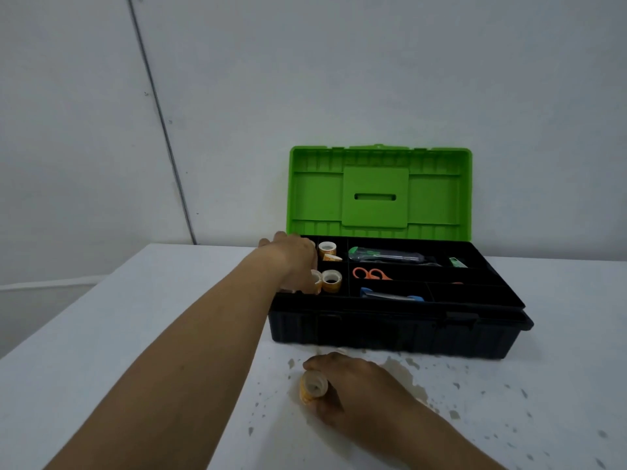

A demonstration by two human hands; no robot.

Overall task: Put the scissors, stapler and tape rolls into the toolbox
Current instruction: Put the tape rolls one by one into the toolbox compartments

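Observation:
The black toolbox (pixel 390 330) stands open on the table, its green lid (pixel 378 191) upright against the wall. In its tray lie orange-handled scissors (pixel 371 274), a blue stapler (pixel 390 295) and tape rolls (pixel 327 247) in the left compartments. My left hand (pixel 295 262) reaches into the front left compartment, fingers on a tape roll (pixel 317 281) beside another roll (pixel 331 280). My right hand (pixel 346 385) rests on the table before the box, closed around a yellowish tape roll (pixel 312 388).
A clear-and-green tool (pixel 386 255) and a small green item (pixel 456 262) lie in the rear tray compartment. The white table (pixel 135 334) is stained and speckled near my right hand. A grey wall stands directly behind the box.

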